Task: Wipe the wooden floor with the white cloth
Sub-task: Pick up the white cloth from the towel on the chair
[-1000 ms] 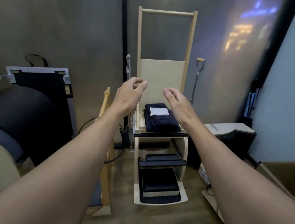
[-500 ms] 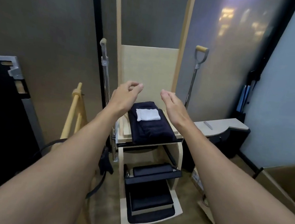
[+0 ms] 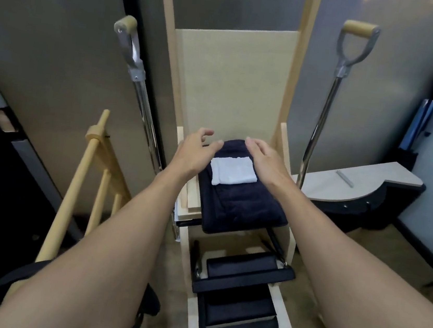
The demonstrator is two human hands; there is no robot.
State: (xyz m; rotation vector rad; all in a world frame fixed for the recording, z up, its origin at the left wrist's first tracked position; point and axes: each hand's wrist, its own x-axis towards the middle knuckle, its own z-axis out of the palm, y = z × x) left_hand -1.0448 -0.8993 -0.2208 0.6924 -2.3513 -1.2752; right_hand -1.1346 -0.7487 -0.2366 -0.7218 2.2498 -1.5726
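The folded white cloth (image 3: 233,172) lies on the dark pad (image 3: 242,208) of the seat, long axis left to right, between the left hand (image 3: 197,152) and right hand (image 3: 267,162); both hover with relaxed fingers, holding nothing, the right seemingly nearer

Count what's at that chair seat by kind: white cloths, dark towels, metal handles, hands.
white cloth: 1
dark towel: 1
metal handles: 2
hands: 2, left hand and right hand
total: 6
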